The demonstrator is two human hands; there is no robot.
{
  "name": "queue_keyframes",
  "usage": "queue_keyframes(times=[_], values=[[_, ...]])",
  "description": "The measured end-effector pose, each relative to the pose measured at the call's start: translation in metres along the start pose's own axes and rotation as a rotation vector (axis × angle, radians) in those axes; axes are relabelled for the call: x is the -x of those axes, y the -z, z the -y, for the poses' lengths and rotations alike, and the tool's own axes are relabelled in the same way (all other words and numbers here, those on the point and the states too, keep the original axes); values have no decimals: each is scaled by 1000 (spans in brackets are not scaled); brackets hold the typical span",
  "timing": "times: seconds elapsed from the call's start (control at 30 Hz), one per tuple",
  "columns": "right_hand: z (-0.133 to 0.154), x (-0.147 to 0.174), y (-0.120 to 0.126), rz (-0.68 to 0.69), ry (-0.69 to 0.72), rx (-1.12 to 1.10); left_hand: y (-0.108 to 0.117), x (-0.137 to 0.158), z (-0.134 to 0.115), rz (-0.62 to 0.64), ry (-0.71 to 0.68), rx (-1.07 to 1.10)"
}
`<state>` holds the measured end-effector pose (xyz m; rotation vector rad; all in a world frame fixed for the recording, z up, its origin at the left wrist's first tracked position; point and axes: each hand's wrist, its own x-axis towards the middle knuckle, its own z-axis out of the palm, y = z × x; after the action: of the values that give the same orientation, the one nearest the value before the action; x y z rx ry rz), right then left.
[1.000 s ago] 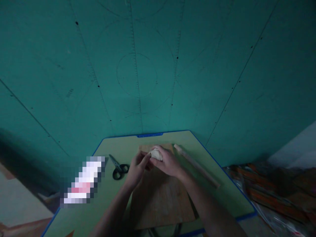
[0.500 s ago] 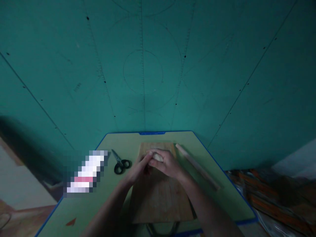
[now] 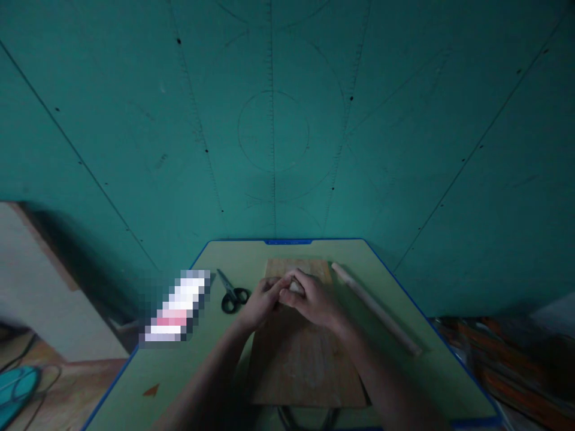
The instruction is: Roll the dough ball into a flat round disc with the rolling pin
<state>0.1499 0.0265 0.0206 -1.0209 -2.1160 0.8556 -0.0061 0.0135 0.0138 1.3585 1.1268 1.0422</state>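
Note:
Both of my hands meet over the far half of a wooden cutting board (image 3: 308,365). Between them is a small pale lump that looks like dough (image 3: 296,287), mostly covered by fingers. My right hand (image 3: 309,297) curls around the lump from the right, thumb across its near side. From the left, my left hand (image 3: 266,300) presses its closed fingers against the lump and the right fingertips. Black-handled scissors (image 3: 234,297) lie left of the board, blades pointing away. To the right of the board rests a wooden rolling pin (image 3: 377,308).
The pale green table (image 3: 211,365) has a blue edge and stands against a green wall (image 3: 287,131) with drawn circles and lines. A pixelated bright object (image 3: 177,308) lies at the left edge. A small orange-brown triangle (image 3: 151,391) is near front left. Plastic-wrapped bundles (image 3: 476,359) sit beyond the right edge.
The view has turned slightly left, so everything appears shifted right. My hands stay together over the board, and my left fingers have closed further around the lump.

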Motion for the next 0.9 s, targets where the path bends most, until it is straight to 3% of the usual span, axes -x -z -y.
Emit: queue_keyframes(times=[0.13, 0.23, 0.4, 0.67, 0.9], values=[[-6, -2, -4, -70, -93, 55, -1, 0, 4, -125, 29, 30], [-9, -3, -4, -158, -136, -4, 0, 3, 3, -46, 47, 92], [-10, -2, -2, -176, -85, -110, -1, 9, -3, -27, -146, -214], [-9, 1, 5, -148, 33, -53, -5, 16, -2, 32, -203, -431], [-1, 7, 9, -142, -27, -30, -13, 27, -3, -18, -263, -287]])
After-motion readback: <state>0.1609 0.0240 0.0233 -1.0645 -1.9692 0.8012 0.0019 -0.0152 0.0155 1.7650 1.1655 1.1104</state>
